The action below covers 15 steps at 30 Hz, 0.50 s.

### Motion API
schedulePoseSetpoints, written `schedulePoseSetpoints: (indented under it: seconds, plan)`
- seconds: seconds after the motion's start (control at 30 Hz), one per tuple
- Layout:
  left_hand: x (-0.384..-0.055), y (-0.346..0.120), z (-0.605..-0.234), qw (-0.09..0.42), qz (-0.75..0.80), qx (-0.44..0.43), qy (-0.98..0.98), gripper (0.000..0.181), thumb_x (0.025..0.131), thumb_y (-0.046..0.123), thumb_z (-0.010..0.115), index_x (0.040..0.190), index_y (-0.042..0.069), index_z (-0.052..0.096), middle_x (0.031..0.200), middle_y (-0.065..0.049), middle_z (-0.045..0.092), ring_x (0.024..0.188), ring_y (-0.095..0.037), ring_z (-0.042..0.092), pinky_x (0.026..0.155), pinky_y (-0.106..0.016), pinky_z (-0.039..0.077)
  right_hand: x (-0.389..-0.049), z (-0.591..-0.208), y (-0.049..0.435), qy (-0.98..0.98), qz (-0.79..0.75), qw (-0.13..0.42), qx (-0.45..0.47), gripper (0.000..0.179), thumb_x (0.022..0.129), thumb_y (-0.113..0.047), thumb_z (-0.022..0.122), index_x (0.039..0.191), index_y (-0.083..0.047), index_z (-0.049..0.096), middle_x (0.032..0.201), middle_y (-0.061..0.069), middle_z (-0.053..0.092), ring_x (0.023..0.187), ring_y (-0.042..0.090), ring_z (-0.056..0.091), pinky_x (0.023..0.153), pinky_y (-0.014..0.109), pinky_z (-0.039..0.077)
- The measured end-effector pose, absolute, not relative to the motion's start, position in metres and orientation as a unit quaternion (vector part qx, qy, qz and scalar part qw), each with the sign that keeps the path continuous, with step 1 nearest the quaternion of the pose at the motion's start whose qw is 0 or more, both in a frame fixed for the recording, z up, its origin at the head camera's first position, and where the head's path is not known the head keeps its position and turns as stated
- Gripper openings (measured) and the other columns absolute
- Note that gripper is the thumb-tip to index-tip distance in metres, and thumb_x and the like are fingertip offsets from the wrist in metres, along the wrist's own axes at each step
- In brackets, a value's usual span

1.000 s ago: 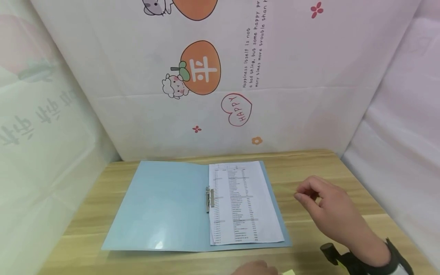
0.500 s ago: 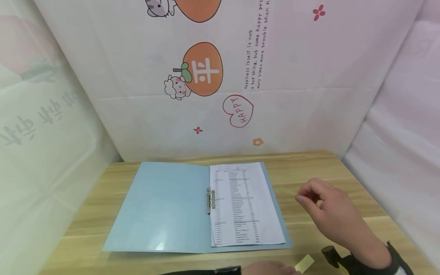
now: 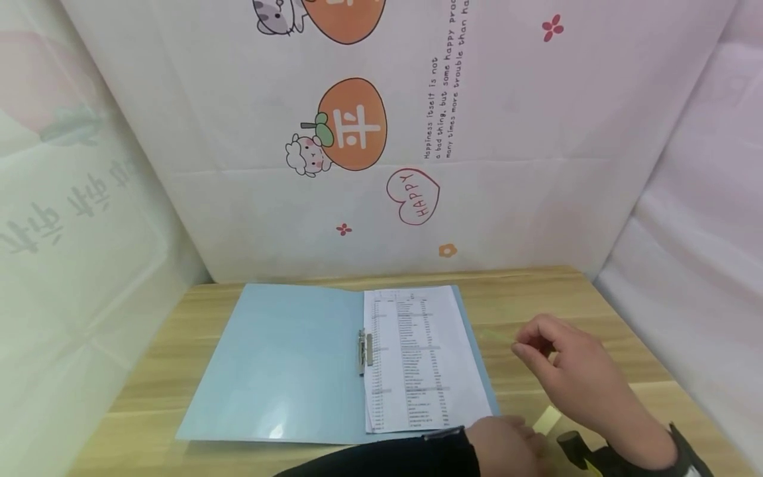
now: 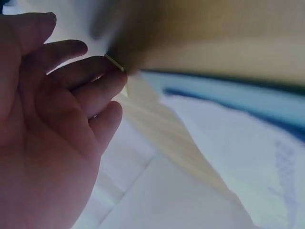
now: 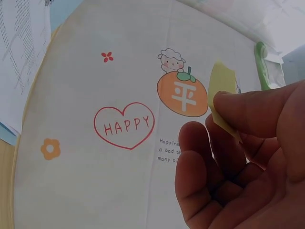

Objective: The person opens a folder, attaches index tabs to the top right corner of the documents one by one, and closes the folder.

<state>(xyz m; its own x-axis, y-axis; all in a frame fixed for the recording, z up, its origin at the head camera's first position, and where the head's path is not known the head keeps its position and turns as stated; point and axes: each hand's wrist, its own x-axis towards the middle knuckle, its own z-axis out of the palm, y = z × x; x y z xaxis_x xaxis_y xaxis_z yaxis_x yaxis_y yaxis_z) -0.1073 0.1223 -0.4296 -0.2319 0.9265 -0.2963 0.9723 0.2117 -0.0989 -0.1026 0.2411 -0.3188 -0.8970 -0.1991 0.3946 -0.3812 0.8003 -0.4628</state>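
My right hand [image 3: 569,371], to the right of the folder, pinches a thin yellow sticky note [image 5: 222,90] between thumb and finger. Seen edge-on in the head view, the note is a faint sliver. My left hand [image 3: 507,447] is at the folder's lower right corner. Its loosely extended fingers [image 4: 102,90] touch a small pale yellow pad [image 3: 547,420] on the table, while the thumb stays apart. The light blue folder [image 3: 286,364] lies spread flat, printed sheets [image 3: 417,364] on its right side by a metal clip [image 3: 365,351]. My left hand and sleeve cover part of its lower edge.
The wooden table [image 3: 137,411] is enclosed by a printed white cloth [image 3: 250,212] behind and pale cloth at both sides. A black wrist mount [image 3: 575,449] sits below my right hand, close to the pad.
My left hand has come up from the bottom edge and moved right, the yellow pad sliding along with it towards my right wrist. My right hand has barely moved.
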Motion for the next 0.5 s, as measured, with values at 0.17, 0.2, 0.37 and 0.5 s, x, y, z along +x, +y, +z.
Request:
schedulePoseSetpoints:
  seconds: [0.17, 0.2, 0.37, 0.5]
  plan:
    - [-0.121, 0.137, -0.434, 0.117, -0.137, 0.592, 0.785, 0.028, 0.1, 0.05, 0.051, 0.123, 0.035, 0.057, 0.106, 0.021, 0.044, 0.094, 0.006, 0.042, 0.099, -0.014, 0.026, -0.102, -0.32, 0.24, -0.935, 0.276, 0.163, 0.151, 0.015, 0.093, -0.013, 0.072, 0.092, -0.024, 0.062, 0.078, -0.014, 0.054, 0.068, 0.006, 0.049, 0.058, 0.026, 0.044]
    - [-0.123, 0.138, -0.435, 0.107, -0.137, 0.595, 0.785, 0.026, 0.1, 0.049, 0.052, 0.121, 0.034, 0.058, 0.103, 0.02, 0.044, 0.092, 0.004, 0.042, 0.095, -0.013, 0.028, -0.102, -0.321, 0.24, -0.935, 0.276, 0.163, 0.15, 0.015, 0.093, -0.013, 0.072, 0.091, -0.024, 0.062, 0.078, -0.014, 0.054, 0.068, 0.006, 0.05, 0.059, 0.026, 0.045]
    - [-0.135, 0.139, -0.431, 0.117, -0.132, 0.575, 0.799, 0.025, 0.104, 0.04, 0.048, 0.126, 0.033, 0.057, 0.12, 0.022, 0.048, 0.112, 0.006, 0.043, 0.11, -0.02, 0.022, -0.104, -0.324, 0.242, -0.937, 0.274, 0.159, 0.148, 0.014, 0.093, -0.014, 0.072, 0.092, -0.023, 0.063, 0.079, -0.015, 0.055, 0.069, 0.005, 0.05, 0.061, 0.028, 0.047]
    - [-0.141, 0.143, -0.426, 0.183, -0.093, 0.535, 0.82, 0.025, 0.106, 0.034, 0.044, 0.127, 0.034, 0.057, 0.13, 0.026, 0.047, 0.118, 0.009, 0.04, 0.111, -0.019, 0.018, -0.105, -0.325, 0.243, -0.939, 0.271, 0.157, 0.145, 0.013, 0.092, -0.014, 0.073, 0.093, -0.023, 0.063, 0.08, -0.015, 0.055, 0.07, 0.005, 0.05, 0.061, 0.028, 0.048]
